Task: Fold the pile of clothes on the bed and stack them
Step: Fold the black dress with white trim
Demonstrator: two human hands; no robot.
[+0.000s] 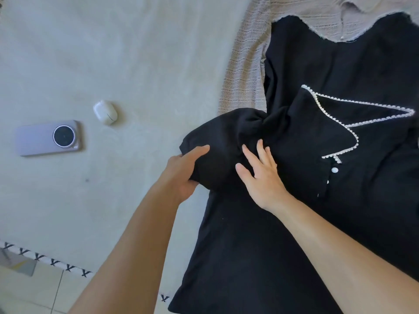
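A black garment [340, 71] with a pearl-trimmed collar [353, 123] and white buttons lies spread over the right half of the bed. Its short puffed sleeve [226, 132] sticks out to the left. My left hand [183, 173] grips the outer end of that sleeve, thumb on top and fingers underneath. My right hand [260, 175] rests flat on the cloth just right of it, near the shoulder, fingers spread. Under the black garment, at the top right, lies a beige knitted garment [244, 75].
On the pale bed sheet [136, 53] to the left lie a lilac phone [48, 138], camera side up, and a white earbud case [105, 112]. The bed's edge with black-and-white trim [45, 260] runs along the bottom left, with tiled floor below it.
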